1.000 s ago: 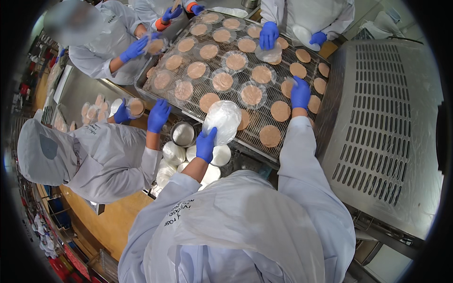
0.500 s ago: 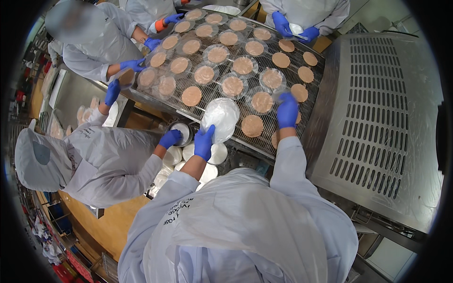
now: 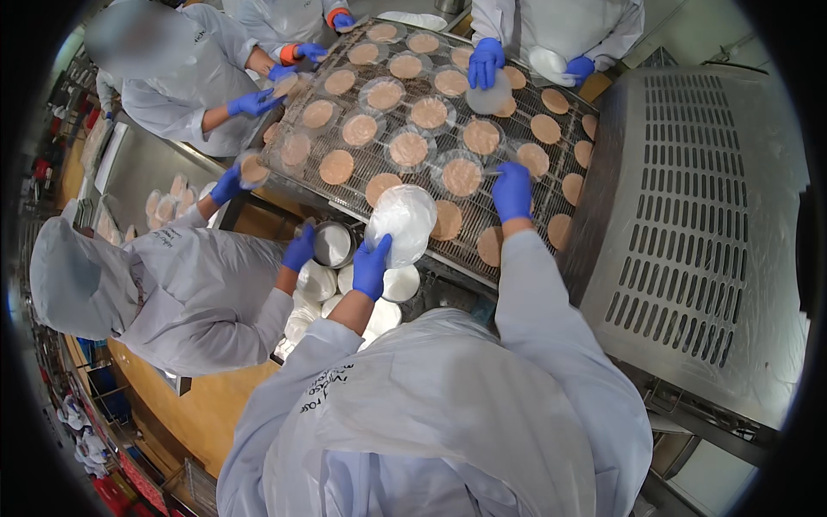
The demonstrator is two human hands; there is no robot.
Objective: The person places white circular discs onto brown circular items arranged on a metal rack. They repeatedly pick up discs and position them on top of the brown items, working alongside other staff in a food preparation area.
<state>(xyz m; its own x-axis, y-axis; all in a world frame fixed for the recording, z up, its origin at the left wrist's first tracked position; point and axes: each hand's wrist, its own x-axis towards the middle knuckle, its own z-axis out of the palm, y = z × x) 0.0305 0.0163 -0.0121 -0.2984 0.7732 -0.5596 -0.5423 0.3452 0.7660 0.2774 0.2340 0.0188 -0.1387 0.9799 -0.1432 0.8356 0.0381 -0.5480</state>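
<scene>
My left hand (image 3: 370, 267), in a blue glove, is closed on a stack of round, whitish translucent film sheets (image 3: 403, 222) at the belt's near edge. Out over the wire-mesh conveyor belt (image 3: 345, 191) reaches my right hand (image 3: 513, 191), also gloved. Its fingers point toward a flat round patty (image 3: 462, 177) with a clear film disc over it; another patty (image 3: 532, 160) lies just beyond the hand. The fingertips look drawn together, but what they hold, if anything, is hidden. Several pinkish-brown patties lie in rows, many under film discs, some bare near the machine.
A slotted steel machine cover (image 3: 680, 215) stands right of the belt. Several co-workers in white work along the far and left sides; one gloved hand (image 3: 487, 65) holds a film disc over the belt. Left of me are a round metal container (image 3: 332, 244) and white film stacks (image 3: 400, 283).
The patties have shifted toward the right with the belt. My right hand has moved slightly left; the left still grips the film stack. A co-worker across the belt has reached in with a disc.
</scene>
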